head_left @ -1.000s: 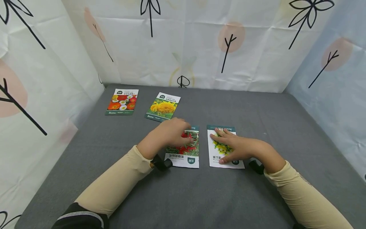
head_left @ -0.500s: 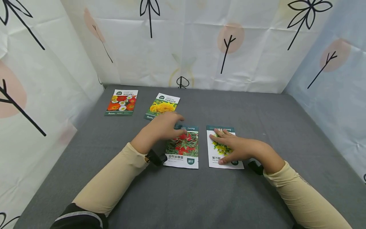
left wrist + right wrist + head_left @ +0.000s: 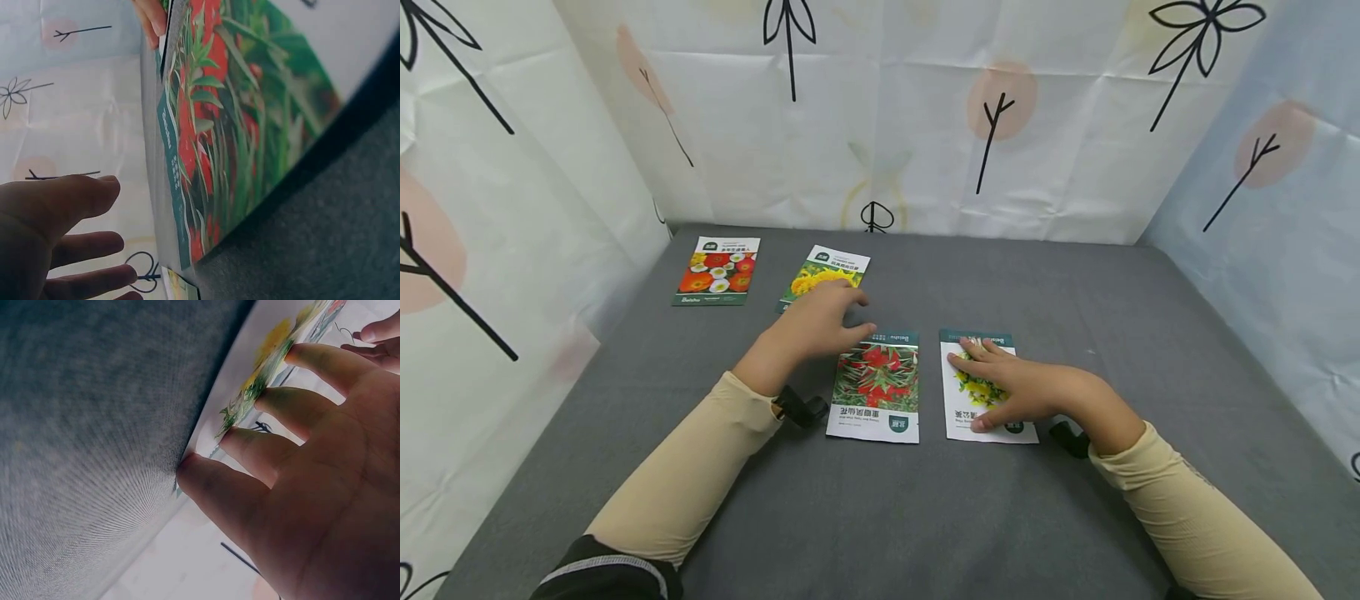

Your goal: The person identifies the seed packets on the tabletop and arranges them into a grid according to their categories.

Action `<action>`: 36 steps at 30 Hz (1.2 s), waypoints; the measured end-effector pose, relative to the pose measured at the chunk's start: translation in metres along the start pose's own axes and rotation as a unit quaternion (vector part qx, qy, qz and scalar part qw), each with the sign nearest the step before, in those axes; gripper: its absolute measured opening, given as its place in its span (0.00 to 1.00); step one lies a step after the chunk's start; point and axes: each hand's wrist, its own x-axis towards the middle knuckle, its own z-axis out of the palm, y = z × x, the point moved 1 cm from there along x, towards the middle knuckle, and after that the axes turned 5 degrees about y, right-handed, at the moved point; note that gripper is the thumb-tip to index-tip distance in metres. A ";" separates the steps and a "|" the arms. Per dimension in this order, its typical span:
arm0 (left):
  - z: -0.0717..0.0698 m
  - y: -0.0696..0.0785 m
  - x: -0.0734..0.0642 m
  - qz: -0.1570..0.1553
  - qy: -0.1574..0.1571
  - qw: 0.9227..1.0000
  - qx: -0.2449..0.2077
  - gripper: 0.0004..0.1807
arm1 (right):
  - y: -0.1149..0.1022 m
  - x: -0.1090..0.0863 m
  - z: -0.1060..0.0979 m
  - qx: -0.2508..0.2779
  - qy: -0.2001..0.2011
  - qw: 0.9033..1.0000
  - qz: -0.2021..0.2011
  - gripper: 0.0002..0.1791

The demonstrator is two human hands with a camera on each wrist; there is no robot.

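The right hand (image 3: 1018, 386) rests spread-fingered on a rectangular white, yellow-flowered packet (image 3: 973, 392). The left hand (image 3: 814, 324) hovers empty, fingers parted.

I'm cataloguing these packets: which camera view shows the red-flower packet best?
The head view: the red-flower packet shows nearly whole there, only a far corner hidden by the left hand. The left wrist view shows it closer, but slanted and cropped; the right wrist view shows at most a reddish sliver near the top edge.
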 end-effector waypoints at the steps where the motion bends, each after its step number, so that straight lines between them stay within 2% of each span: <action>1: 0.000 -0.001 0.000 -0.004 -0.002 1.000 -0.001 0.28 | 0.000 0.000 0.000 0.000 -0.001 1.000 0.000 0.57; 5: 0.000 -0.005 -0.001 -0.020 -0.017 1.000 -0.003 0.29 | 0.000 0.000 0.000 -0.001 -0.001 1.000 -0.001 0.56; 12: 0.005 -0.010 -0.001 -0.019 -0.053 0.998 0.019 0.27 | 0.001 0.000 0.000 0.000 -0.002 1.000 -0.001 0.57; 19: 0.010 -0.013 0.001 -0.040 -0.076 0.996 0.035 0.25 | 0.001 0.000 0.000 -0.003 -0.001 1.000 -0.002 0.56; 36: 0.009 -0.010 -0.001 -0.047 -0.080 0.995 0.047 0.25 | 0.001 0.000 0.000 -0.005 0.000 1.000 -0.004 0.56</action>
